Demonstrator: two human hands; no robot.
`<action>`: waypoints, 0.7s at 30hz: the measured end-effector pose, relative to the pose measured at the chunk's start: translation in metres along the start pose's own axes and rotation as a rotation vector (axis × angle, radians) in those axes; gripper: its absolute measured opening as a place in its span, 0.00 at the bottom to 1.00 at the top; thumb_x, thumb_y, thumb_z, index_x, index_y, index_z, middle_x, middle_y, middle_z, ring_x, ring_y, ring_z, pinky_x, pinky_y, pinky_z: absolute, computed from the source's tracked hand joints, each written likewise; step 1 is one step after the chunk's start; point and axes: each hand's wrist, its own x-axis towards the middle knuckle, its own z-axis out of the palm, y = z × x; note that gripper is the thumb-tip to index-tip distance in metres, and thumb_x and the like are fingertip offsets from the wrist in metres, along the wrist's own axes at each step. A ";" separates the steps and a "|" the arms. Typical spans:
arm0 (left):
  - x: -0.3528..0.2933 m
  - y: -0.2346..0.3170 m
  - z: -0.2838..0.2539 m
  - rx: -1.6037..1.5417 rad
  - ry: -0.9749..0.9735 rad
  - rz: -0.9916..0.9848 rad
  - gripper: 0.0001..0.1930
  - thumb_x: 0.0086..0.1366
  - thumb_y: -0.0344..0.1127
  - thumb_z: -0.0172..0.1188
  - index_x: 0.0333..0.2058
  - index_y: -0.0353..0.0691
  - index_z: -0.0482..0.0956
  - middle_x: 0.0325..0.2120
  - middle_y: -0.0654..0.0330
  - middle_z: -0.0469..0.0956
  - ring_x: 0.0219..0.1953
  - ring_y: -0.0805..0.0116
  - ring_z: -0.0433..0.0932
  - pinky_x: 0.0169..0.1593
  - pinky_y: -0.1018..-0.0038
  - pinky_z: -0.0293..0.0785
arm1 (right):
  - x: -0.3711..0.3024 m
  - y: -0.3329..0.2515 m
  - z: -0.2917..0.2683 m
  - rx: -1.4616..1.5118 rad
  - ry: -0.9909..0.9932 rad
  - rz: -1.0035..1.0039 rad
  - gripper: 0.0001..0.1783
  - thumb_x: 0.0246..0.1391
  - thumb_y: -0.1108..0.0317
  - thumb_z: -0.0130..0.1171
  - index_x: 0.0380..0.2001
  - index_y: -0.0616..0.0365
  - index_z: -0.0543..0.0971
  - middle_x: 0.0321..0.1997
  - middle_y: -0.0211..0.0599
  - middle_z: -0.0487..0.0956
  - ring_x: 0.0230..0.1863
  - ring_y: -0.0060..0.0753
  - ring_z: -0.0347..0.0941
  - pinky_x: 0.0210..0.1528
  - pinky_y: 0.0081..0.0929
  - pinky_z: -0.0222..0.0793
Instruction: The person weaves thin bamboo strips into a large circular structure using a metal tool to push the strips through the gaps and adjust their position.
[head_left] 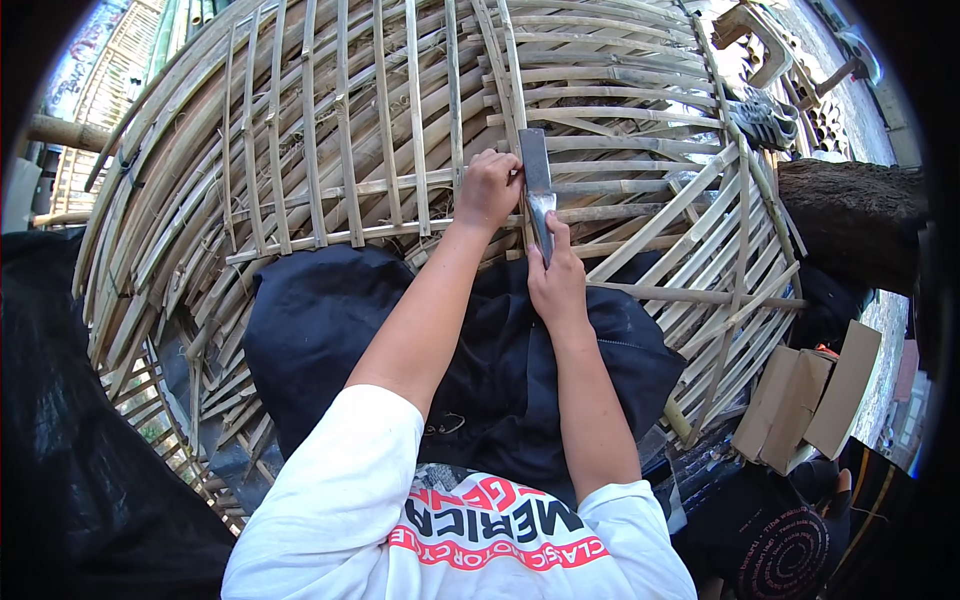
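Observation:
My right hand (557, 285) is wrapped around the handle of a broad-bladed knife (536, 165), whose squared grey metal blade points away from me. Just left of the blade, my left hand (489, 187) is closed at the edge of a bamboo lattice (417, 110), its fingers pinched on an upright bamboo strip (515, 60). The knife lies alongside this strip; whether its edge touches the bamboo is hard to see. Split slats of the lattice cross under both wrists, and its near edge rests over dark cloth (330, 310) on my lap.
Stacked curved bamboo panels (150, 230) spread to the left. More slatted bamboo (700, 290) lies on the right, beside a thick log (850, 215), a sports shoe (768, 120) and an open cardboard box (800, 405). Black sheeting (80, 420) hangs at the left.

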 end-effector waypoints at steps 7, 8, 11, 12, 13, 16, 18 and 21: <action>0.000 0.000 0.002 -0.015 0.018 0.016 0.06 0.50 0.29 0.67 0.24 0.39 0.78 0.24 0.56 0.80 0.33 0.55 0.77 0.41 0.62 0.72 | 0.001 0.002 0.002 0.041 0.059 -0.079 0.24 0.59 0.70 0.55 0.58 0.55 0.64 0.42 0.61 0.78 0.42 0.66 0.75 0.42 0.52 0.71; 0.000 -0.002 0.002 0.001 0.010 0.000 0.06 0.50 0.30 0.67 0.24 0.39 0.78 0.24 0.56 0.80 0.32 0.55 0.77 0.41 0.62 0.72 | 0.001 0.003 0.003 0.015 0.000 -0.024 0.24 0.59 0.70 0.54 0.58 0.55 0.64 0.42 0.60 0.78 0.42 0.66 0.75 0.42 0.51 0.71; -0.001 0.003 0.001 -0.044 0.044 0.008 0.06 0.50 0.30 0.67 0.24 0.39 0.78 0.24 0.56 0.80 0.32 0.55 0.77 0.41 0.62 0.72 | 0.001 0.001 0.004 0.071 0.147 -0.172 0.24 0.59 0.70 0.54 0.58 0.55 0.64 0.41 0.60 0.78 0.41 0.66 0.75 0.41 0.51 0.71; -0.001 0.000 0.002 -0.040 0.045 0.006 0.06 0.50 0.30 0.67 0.24 0.39 0.78 0.24 0.56 0.80 0.32 0.55 0.77 0.41 0.62 0.72 | 0.001 0.001 0.005 0.074 0.144 -0.173 0.24 0.59 0.70 0.54 0.58 0.55 0.64 0.41 0.60 0.78 0.41 0.66 0.75 0.41 0.51 0.71; 0.000 -0.003 0.004 -0.032 0.074 0.050 0.05 0.50 0.29 0.66 0.24 0.38 0.79 0.21 0.56 0.77 0.30 0.55 0.76 0.38 0.62 0.71 | 0.001 0.002 0.005 0.049 0.077 -0.099 0.23 0.59 0.70 0.54 0.57 0.55 0.64 0.41 0.61 0.78 0.41 0.66 0.75 0.42 0.51 0.71; 0.000 -0.002 0.003 -0.042 0.092 0.089 0.05 0.49 0.27 0.66 0.24 0.38 0.79 0.19 0.57 0.74 0.28 0.55 0.75 0.35 0.62 0.70 | 0.000 0.002 0.006 0.058 0.072 -0.091 0.22 0.59 0.70 0.54 0.55 0.56 0.65 0.42 0.61 0.78 0.42 0.66 0.75 0.42 0.51 0.71; -0.001 -0.002 0.002 -0.054 0.084 0.079 0.05 0.49 0.27 0.66 0.24 0.38 0.78 0.19 0.57 0.75 0.28 0.55 0.75 0.35 0.61 0.70 | 0.001 -0.001 0.004 0.097 0.130 -0.160 0.21 0.59 0.70 0.54 0.54 0.57 0.65 0.42 0.62 0.78 0.42 0.67 0.75 0.42 0.52 0.71; 0.000 -0.004 0.003 -0.033 0.080 0.071 0.05 0.48 0.28 0.66 0.24 0.38 0.78 0.19 0.57 0.75 0.28 0.55 0.74 0.35 0.61 0.70 | 0.002 -0.002 0.002 0.017 0.004 -0.024 0.19 0.59 0.71 0.54 0.53 0.58 0.65 0.43 0.63 0.77 0.43 0.67 0.75 0.43 0.52 0.71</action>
